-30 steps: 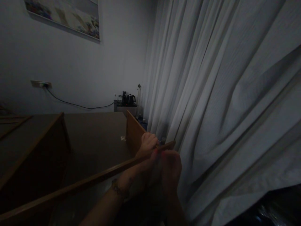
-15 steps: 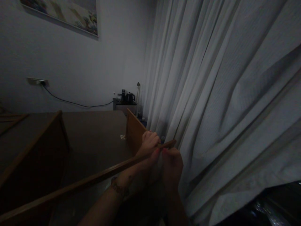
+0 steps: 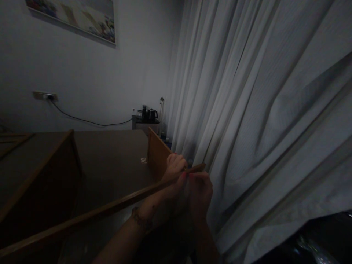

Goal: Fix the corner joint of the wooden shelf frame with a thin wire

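Observation:
A long narrow wooden board [image 3: 115, 207] runs from the lower left up to the middle, seen along its edge. My left hand [image 3: 176, 165] is closed around it near its far end, fingers over the far side and thumb on the near side. On that wrist is a bracelet. Just below the board's end, my right hand [image 3: 202, 189] is bent in a pinch with its fingertips at the near face, close to my left thumb. Whatever lies between those fingertips is hidden in the dim light.
An upright wooden panel [image 3: 158, 152] stands just beyond my left hand; another wooden panel [image 3: 52, 179] stands at left on the brown tabletop [image 3: 112, 146]. White curtains [image 3: 242, 110] hang close on the right. A black kettle [image 3: 152, 114] sits on a small cabinet at the back.
The view has shifted very slightly. Both hands stay at the board's end, with my right hand moved a little to the left.

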The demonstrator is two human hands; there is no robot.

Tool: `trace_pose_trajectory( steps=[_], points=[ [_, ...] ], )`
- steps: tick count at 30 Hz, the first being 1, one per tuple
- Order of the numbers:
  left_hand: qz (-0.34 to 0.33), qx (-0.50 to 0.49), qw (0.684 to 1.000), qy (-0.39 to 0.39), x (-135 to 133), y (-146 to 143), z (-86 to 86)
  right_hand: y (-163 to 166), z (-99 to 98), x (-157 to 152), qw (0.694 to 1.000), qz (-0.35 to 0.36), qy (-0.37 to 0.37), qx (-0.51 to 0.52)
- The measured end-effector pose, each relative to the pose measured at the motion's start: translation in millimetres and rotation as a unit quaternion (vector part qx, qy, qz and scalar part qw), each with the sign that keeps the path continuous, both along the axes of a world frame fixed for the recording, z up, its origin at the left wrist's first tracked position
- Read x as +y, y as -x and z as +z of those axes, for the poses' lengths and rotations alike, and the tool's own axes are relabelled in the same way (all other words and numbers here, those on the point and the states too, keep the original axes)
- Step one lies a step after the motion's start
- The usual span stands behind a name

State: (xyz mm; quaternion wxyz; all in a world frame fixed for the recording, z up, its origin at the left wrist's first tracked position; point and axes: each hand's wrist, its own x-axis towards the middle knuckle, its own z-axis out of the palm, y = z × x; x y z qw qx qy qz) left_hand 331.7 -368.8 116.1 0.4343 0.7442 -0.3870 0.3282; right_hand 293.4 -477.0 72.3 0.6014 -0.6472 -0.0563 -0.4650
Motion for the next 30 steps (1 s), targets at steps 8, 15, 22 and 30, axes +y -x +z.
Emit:
trace_pose_trajectory(
  steps=[8,15,22,30],
  points=[
    [0.004,-0.004,1.0,0.007,-1,-2,-0.4,-8,2.9,0,0.999,-0.036,-0.015,0.004],
    [0.003,0.002,1.0,-0.003,0,0,0.0,-5,6.3,-2,0.999,-0.009,-0.022,0.023],
    [0.0,-0.015,1.0,-0.016,3,-1,-1.1,2,1.8,-7,0.999,-0.023,-0.025,0.013],
    [0.004,-0.016,1.0,-0.002,0,-5,-4.9,41,-2.5,-21,0.979,-0.053,0.192,-0.043]
  ],
)
